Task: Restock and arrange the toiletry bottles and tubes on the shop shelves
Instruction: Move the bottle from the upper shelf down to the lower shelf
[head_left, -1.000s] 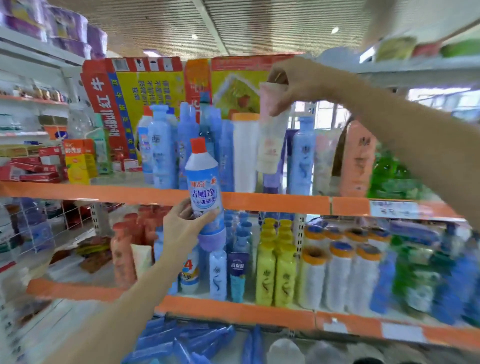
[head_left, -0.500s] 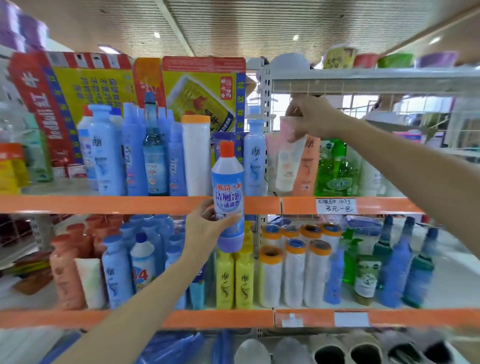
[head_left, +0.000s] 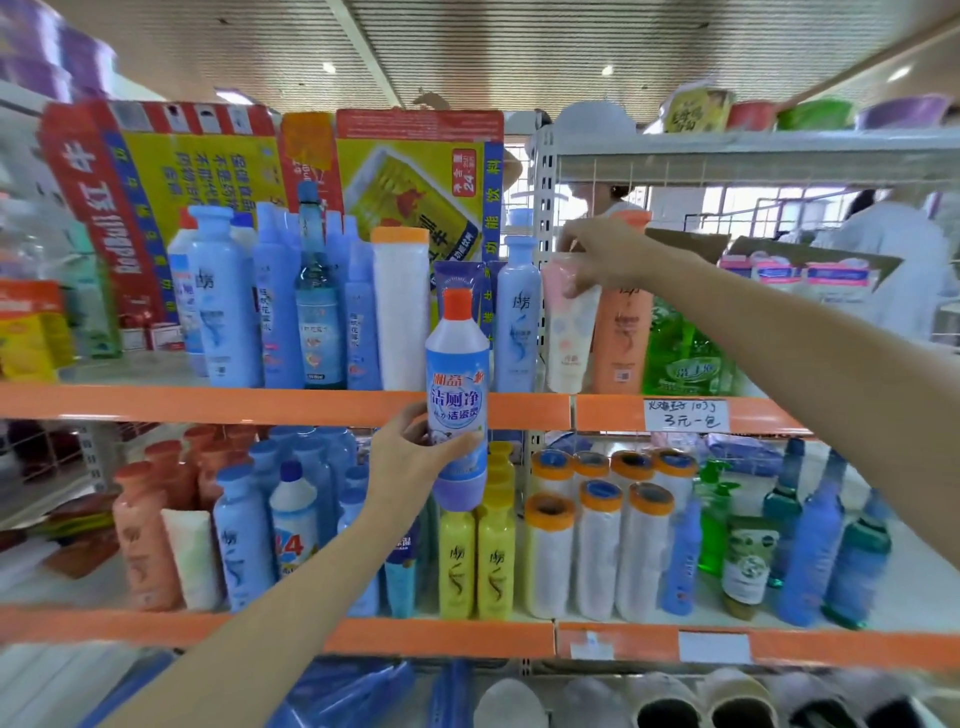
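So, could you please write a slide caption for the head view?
Left hand holds an orange-capped cleaner bottle; right hand sets a pale pink tube on the upper shelf.

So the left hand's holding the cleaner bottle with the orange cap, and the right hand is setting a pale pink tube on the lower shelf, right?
Not quite. In the head view the right hand holds the pale pink tube by its top at the upper shelf, between a blue bottle and an orange bottle, not the lower one. The left hand does grip the orange-capped cleaner bottle.

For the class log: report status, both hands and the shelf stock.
Left hand grips cleaner bottle, off shelf. Right hand pinches pink tube top, upper shelf. Orange bottle close beside.
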